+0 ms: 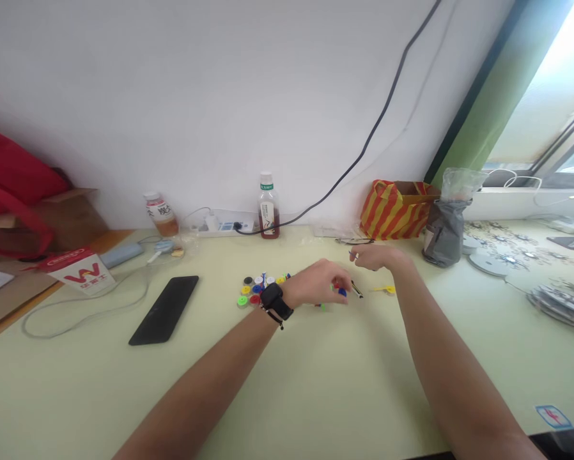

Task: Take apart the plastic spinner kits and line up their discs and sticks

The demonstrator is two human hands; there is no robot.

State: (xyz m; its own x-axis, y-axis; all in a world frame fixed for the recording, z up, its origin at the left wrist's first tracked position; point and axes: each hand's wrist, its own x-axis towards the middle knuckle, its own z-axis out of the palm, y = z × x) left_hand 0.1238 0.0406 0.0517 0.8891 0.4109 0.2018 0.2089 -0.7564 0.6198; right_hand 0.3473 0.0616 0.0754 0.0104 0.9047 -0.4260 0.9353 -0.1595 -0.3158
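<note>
My left hand [319, 282], with a black watch on the wrist, has thumb and fingers curled around a small round blue piece [342, 292]. Just beyond it, to the right, my right hand [372, 257] pinches something thin with a bluish tip, too small to name. Under and left of my left wrist lie several small round pieces, among them a green one [242, 301], a red one [254, 299] and a black one [248, 280]. A small dark-and-white piece [357, 291] rests between the hands, and a yellow piece [387, 290] lies below my right hand.
A black phone [165, 310] lies at left, near a red-and-white box [83, 271]. Along the wall stand a drink bottle [268, 207], a second bottle [161, 214], a power strip [227, 225], a striped bag [395, 209] and a grey bag [444, 233]. A dark cable [364, 150] hangs down.
</note>
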